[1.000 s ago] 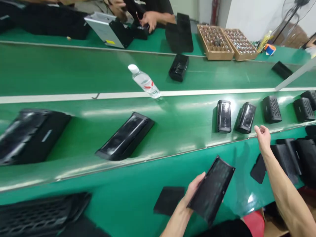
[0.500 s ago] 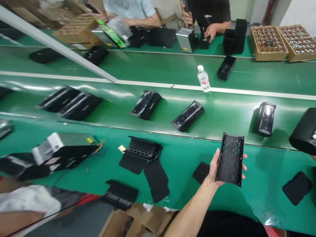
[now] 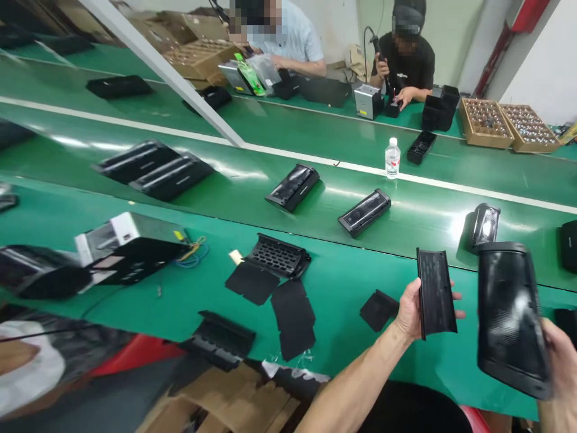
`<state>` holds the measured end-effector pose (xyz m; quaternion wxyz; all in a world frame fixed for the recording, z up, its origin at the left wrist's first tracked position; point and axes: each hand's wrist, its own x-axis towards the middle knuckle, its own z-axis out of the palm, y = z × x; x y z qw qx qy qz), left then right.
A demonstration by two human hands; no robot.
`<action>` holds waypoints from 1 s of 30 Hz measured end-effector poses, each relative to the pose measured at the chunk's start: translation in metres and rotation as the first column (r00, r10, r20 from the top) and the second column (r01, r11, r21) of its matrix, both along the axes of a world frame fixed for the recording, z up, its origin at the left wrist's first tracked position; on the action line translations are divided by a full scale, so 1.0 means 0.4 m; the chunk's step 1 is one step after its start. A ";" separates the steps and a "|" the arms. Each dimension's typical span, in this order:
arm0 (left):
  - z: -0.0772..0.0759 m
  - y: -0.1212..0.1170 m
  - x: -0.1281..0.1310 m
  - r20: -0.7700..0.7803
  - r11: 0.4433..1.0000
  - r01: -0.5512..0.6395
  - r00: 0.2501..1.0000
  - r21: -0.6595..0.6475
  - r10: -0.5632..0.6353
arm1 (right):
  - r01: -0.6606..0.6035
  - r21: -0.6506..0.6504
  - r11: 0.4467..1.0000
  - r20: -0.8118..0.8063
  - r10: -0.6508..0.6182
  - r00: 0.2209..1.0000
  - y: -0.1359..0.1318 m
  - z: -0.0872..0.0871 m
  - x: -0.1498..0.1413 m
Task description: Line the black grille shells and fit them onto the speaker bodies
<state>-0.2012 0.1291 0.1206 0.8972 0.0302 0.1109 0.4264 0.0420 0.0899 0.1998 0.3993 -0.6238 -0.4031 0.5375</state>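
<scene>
Head view: holding a black, shallow-curved plastic panel (image 3: 437, 294) in the left hand (image 3: 409, 313), with thumb and fingers clamped across it; gripping a glossy black, rounded plastic housing (image 3: 509, 313) in the right hand (image 3: 559, 355), with partly hidden fingers clamped on its side; keeping both above the smooth green tabletop (image 3: 342, 276).

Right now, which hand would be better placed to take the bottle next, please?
Probably the left hand: it is nearer the bottle, though holding a panel; the right hand, farther away, holds a casing.
</scene>
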 end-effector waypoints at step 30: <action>0.064 -0.001 0.074 0.060 0.967 -0.235 0.971 0.101 0.230 | -0.502 -0.059 0.863 0.756 0.367 0.541 0.093 0.199 -0.189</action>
